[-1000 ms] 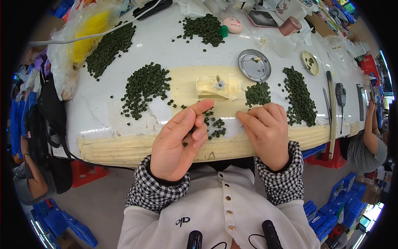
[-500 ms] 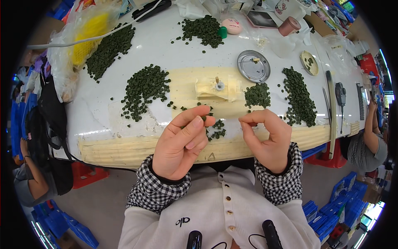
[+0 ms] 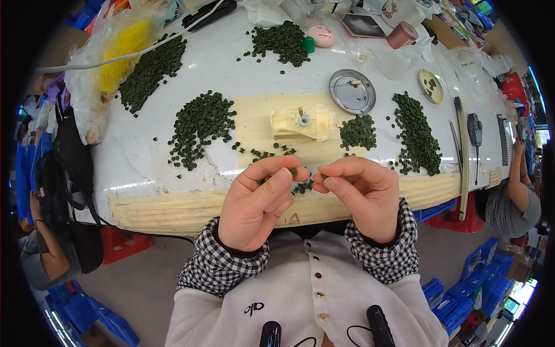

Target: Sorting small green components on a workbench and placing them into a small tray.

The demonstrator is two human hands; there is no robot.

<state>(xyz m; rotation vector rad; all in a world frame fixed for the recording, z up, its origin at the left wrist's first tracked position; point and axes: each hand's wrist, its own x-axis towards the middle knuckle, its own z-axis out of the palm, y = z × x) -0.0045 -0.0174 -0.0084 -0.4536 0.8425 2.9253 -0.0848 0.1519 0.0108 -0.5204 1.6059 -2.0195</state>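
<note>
My left hand [image 3: 257, 199] is closed in a pinch, with a small dark green piece [image 3: 293, 172] between thumb and forefinger. Facing it, a short gap away, my right hand [image 3: 370, 196] pinches another small green piece, mostly covered by its fingertips. Both hands hover over the table's near edge. Under and behind the fingers lie several loose green pieces [image 3: 263, 154], some seemingly joined in pairs. Just beyond stands a tape-wrapped block [image 3: 283, 123] with a small metal fitting [image 3: 304, 120] on top. A little heap of green pieces [image 3: 358, 133] sits to its right.
Larger heaps of green pieces [image 3: 202, 124] spread left, far and right [image 3: 417, 136]. A round metal lid [image 3: 352, 104] and a cream dish [image 3: 430, 87] stand behind. Tweezers, a long strip [image 3: 462, 162] and a dark handled tool [image 3: 475, 136] lie right. Other people sit at both sides.
My right hand has moved left and my left hand slightly lower and right, so their fingertips are closer together. A green piece now shows at the right fingertips.
</note>
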